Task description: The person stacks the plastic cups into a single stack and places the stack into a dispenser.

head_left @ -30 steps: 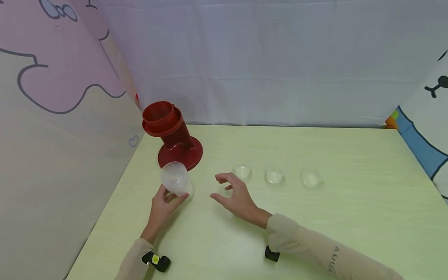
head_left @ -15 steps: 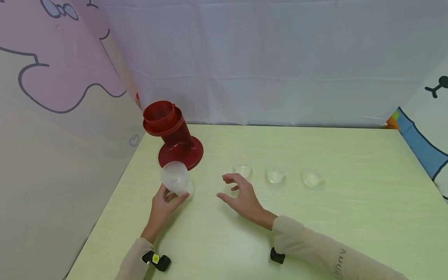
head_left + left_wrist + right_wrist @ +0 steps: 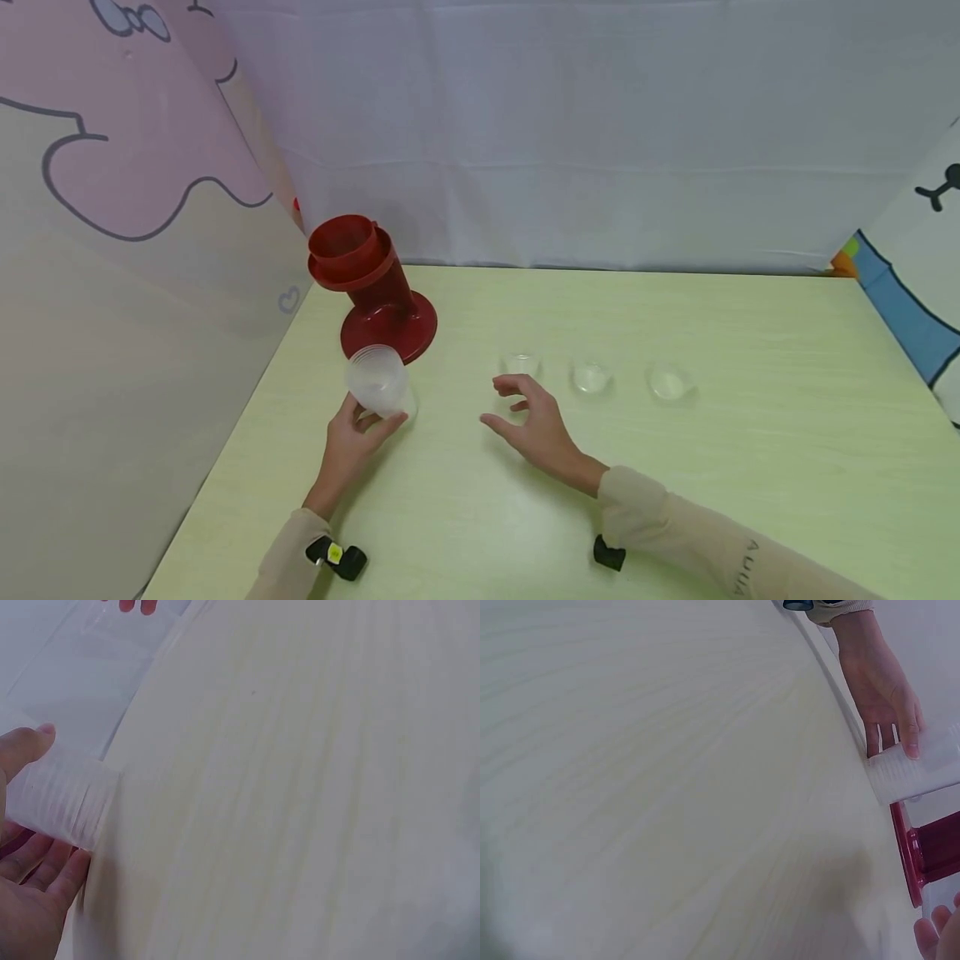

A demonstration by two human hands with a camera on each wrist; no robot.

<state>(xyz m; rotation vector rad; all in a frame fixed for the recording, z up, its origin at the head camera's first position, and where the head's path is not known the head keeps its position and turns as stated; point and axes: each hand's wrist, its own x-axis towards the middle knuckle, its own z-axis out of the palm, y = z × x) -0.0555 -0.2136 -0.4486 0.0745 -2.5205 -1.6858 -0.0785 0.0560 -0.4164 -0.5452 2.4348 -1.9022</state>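
A stack of clear plastic cups (image 3: 377, 379) is held in my left hand (image 3: 351, 440), thumb on one side and fingers on the other. Ridges of nested rims show on the stack (image 3: 64, 799) in the left wrist view. My right hand (image 3: 542, 427) hovers over the table, fingers loosely bent and thumb apart, with nothing in it. Just beyond its fingertips sits a small clear cup (image 3: 521, 362), its lower part hidden by the hand. Two more clear cups, a middle one (image 3: 592, 377) and a right one (image 3: 669, 382), continue the row.
A dark red stand (image 3: 386, 321) with a round base and open tubular top is behind the held stack, at the table's back left. The pale table (image 3: 712, 467) meets a white cloth (image 3: 600, 150) at its back edge. Printed cloth hangs at both sides.
My right hand has moved to the right, away from the stack and toward the nearest cup in the row. The left hand keeps its grip on the stack and stays in place.
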